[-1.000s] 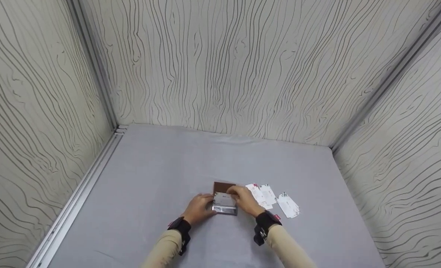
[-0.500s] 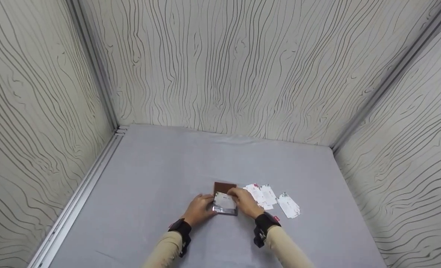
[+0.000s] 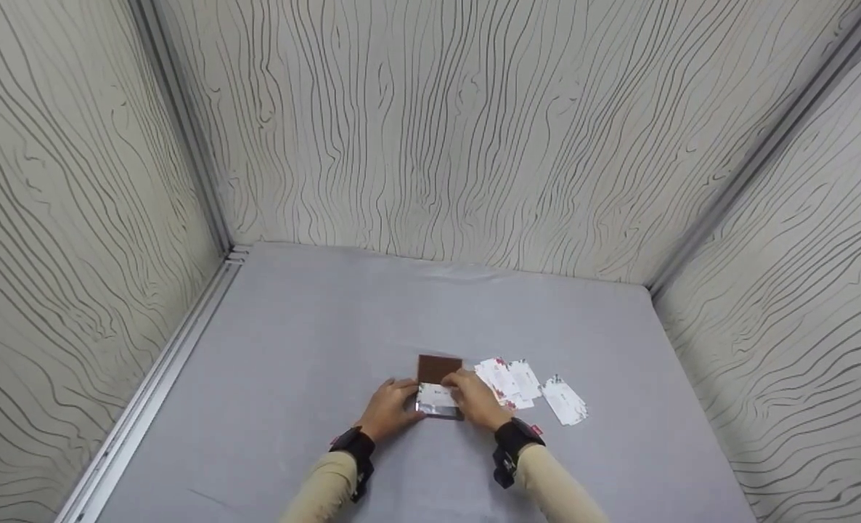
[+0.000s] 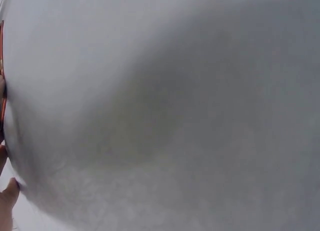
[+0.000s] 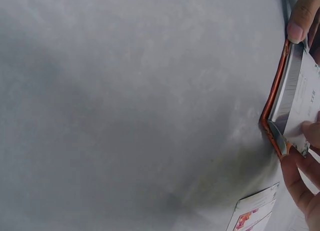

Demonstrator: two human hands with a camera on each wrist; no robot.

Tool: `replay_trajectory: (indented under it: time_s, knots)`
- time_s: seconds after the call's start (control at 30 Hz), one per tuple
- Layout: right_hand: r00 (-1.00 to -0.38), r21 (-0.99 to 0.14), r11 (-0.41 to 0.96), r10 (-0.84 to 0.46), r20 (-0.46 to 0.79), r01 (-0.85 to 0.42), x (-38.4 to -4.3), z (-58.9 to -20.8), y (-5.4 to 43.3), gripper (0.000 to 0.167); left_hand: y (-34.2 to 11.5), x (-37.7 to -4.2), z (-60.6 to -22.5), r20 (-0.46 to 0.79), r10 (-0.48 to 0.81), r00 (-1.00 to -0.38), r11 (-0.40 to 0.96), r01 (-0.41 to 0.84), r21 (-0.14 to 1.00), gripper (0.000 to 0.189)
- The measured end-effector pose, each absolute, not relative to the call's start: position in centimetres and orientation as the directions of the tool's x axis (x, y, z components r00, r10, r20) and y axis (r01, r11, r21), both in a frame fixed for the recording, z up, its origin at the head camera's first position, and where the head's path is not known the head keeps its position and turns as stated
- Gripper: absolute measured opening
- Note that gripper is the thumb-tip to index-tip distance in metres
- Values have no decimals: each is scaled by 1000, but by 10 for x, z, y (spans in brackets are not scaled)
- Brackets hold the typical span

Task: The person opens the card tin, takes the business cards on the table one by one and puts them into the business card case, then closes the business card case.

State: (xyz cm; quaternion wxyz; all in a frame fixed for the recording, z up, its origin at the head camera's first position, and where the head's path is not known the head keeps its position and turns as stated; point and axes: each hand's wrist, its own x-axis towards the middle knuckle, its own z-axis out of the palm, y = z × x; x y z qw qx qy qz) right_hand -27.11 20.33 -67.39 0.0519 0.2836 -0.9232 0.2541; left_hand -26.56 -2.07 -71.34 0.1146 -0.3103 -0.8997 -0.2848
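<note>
The brown case (image 3: 438, 368) lies between the left hand (image 3: 389, 408), which grips its edge, and the right hand (image 3: 475, 399), which pinches a white card (image 3: 433, 396)

A broad, soft-looking black wristband (image 3: 519, 436) is worn below the bare right hand (image 3: 476, 399). On the wristband's upper outer edge sits a small bright-red tag (image 3: 536, 430); from its inner side juts a chunky black block (image 3: 503, 468), with small pale marks. Just below the wristband begins a long cream-beige cloth sleeve (image 3: 557, 488). Well to the wristband's left, below the bare left hand (image 3: 388, 409), are a matching black strap (image 3: 354, 443), also red-tagged, and a creased cream-beige left sleeve (image 3: 321, 485).
</note>
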Motion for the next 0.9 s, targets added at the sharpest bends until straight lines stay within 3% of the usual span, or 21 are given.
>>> replay_trajectory:
  time_s: [0.33, 0.63, 0.9]
  knots:
    - [-831, -384, 737, -502, 239, -556, -268, -680, 204, 24, -19, -264, -713, 412, 472, -780, 665, 621, 415, 60]
    - [-824, -319, 760, -513, 241, -566, -265, -681, 201, 23, -18, -267, -713, 433, 501, -749, 628, 659, 414, 44]
    - [-809, -286, 758, -531, 252, -587, -264, -682, 203, 23, -20, -265, -715, 434, 493, -754, 639, 653, 407, 46]
